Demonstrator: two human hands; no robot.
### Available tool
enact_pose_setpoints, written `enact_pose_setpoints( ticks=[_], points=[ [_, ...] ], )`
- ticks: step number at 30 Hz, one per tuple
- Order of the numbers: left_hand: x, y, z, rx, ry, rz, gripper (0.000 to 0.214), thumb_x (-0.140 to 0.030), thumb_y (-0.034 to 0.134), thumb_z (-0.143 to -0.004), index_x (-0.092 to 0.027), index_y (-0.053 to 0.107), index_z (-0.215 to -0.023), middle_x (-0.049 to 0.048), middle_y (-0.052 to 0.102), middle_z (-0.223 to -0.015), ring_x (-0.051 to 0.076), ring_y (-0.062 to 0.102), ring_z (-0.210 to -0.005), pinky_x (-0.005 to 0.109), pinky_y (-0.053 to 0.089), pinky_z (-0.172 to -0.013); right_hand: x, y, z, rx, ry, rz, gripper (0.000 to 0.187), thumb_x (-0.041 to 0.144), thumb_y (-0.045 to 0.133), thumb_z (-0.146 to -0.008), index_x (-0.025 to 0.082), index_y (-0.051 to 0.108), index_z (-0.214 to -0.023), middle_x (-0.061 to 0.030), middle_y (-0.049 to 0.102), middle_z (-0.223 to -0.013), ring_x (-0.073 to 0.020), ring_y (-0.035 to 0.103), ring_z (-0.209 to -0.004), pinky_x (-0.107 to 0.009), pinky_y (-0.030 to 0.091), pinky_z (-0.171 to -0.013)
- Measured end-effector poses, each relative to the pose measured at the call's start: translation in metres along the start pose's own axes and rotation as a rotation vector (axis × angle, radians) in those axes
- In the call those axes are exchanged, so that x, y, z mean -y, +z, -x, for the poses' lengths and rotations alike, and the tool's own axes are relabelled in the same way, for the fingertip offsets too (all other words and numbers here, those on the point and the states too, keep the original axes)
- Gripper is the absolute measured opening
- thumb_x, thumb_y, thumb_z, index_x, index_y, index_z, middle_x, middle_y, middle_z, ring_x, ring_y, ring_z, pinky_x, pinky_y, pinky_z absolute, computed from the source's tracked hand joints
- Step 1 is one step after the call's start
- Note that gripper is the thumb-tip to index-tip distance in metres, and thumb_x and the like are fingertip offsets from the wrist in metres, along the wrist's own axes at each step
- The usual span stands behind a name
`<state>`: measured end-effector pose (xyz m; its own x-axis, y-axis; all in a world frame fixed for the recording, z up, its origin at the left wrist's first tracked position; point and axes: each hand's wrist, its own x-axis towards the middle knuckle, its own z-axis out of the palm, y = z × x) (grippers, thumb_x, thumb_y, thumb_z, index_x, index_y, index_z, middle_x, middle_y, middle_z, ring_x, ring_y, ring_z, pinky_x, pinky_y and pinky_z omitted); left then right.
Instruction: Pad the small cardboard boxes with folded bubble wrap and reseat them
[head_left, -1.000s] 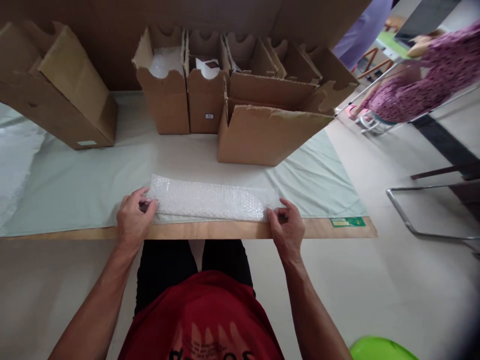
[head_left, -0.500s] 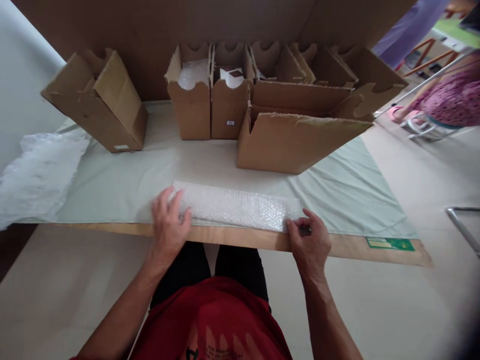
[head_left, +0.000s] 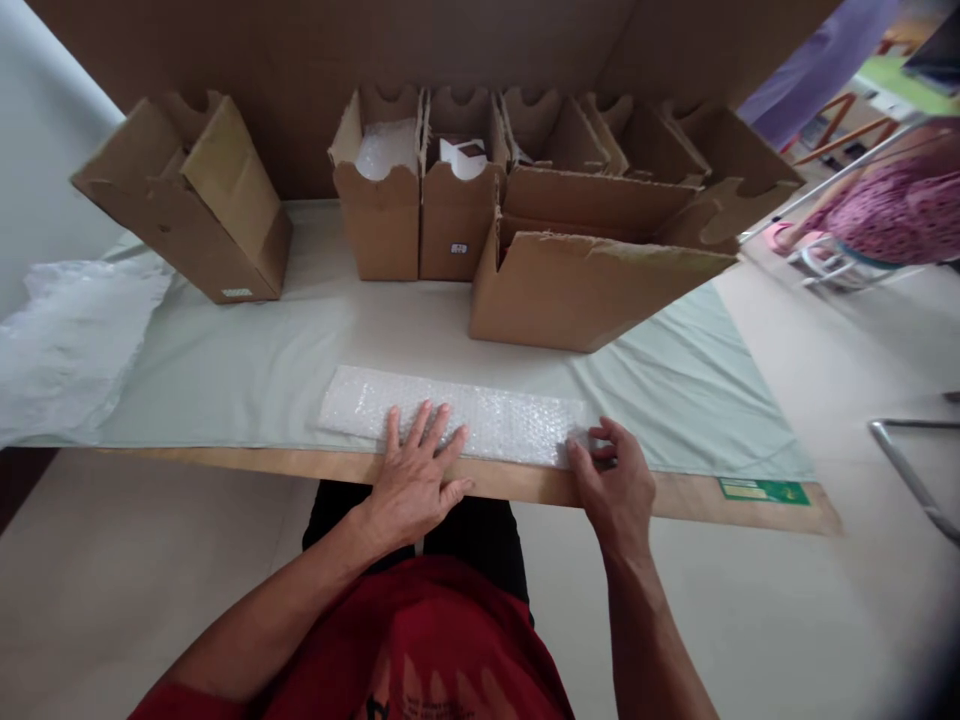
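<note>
Your left hand (head_left: pixel 416 472) is lying flat and wide over the near side of the wrap (head_left: pixel 517 412), which is resting at twelve o'clock from you; uneven pressure could be crushing bubbles. Your right hand (head_left: pixel 613 482) is pinching narrowly at the wrap's four o'clock corner; a tug there could be pulling it over the worktop's (head_left: pixel 675 496) near edge. The wrap is looking long, translucent and glossy, its three o'clock end sitting nearer you.
</note>
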<state>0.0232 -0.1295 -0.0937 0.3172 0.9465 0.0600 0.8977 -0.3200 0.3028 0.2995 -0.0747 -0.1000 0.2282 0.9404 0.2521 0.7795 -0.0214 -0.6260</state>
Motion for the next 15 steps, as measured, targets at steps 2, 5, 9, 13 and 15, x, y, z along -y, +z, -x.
enact_pose_setpoints(
  ticks=[2,5,9,13,15],
  points=[
    [0.000,-0.002,0.000,-0.030,0.014,0.024,0.058,-0.048,0.052,-0.099,-0.030,0.042,-0.153,0.0108,0.033,-0.167,0.035,0.021,-0.158,0.069,0.009,-0.125,0.000,-0.005,-0.011,0.087,0.032,0.009,0.051,0.054,0.061,-0.086,0.018,0.065,-0.122,-0.0107,0.074,-0.104,-0.0207,0.062,-0.071,-0.039,0.051,-0.072],
    [0.015,-0.017,-0.001,-0.190,0.009,0.085,0.047,-0.043,0.050,-0.100,-0.023,0.055,-0.142,0.0141,0.047,-0.159,0.034,0.035,-0.152,0.062,0.025,-0.123,0.003,-0.009,-0.030,0.203,0.025,0.114,0.048,0.053,0.061,-0.085,0.018,0.068,-0.117,-0.0095,0.074,-0.099,-0.0211,0.063,-0.069,-0.038,0.049,-0.070],
    [0.067,-0.052,0.007,-0.415,-0.255,0.054,0.035,-0.038,0.049,-0.098,-0.018,0.069,-0.119,0.0152,0.070,-0.124,0.032,0.064,-0.120,0.050,0.047,-0.107,0.008,-0.008,-0.051,0.286,-0.019,0.271,0.044,0.049,0.066,-0.080,0.020,0.071,-0.113,-0.0080,0.074,-0.095,-0.0243,0.065,-0.076,-0.035,0.043,-0.065],
    [0.112,-0.075,0.022,-0.258,-0.591,-0.106,0.038,-0.048,0.057,-0.088,-0.018,0.073,-0.103,0.0153,0.070,-0.104,0.035,0.068,-0.096,0.046,0.053,-0.084,0.007,-0.005,-0.063,0.364,-0.035,0.286,0.035,0.047,0.070,-0.075,0.022,0.073,-0.100,-0.0056,0.071,-0.077,-0.0244,0.063,-0.069,-0.032,0.037,-0.058],
    [0.118,-0.076,0.024,-0.172,-0.652,-0.120,0.038,-0.053,0.059,-0.086,-0.019,0.072,-0.095,0.0141,0.069,-0.099,0.033,0.068,-0.093,0.043,0.052,-0.079,0.007,-0.004,-0.067,0.392,-0.035,0.267,0.030,0.045,0.071,-0.073,0.024,0.072,-0.094,-0.0047,0.070,-0.073,-0.0237,0.062,-0.067,-0.031,0.036,-0.057]
  ],
)
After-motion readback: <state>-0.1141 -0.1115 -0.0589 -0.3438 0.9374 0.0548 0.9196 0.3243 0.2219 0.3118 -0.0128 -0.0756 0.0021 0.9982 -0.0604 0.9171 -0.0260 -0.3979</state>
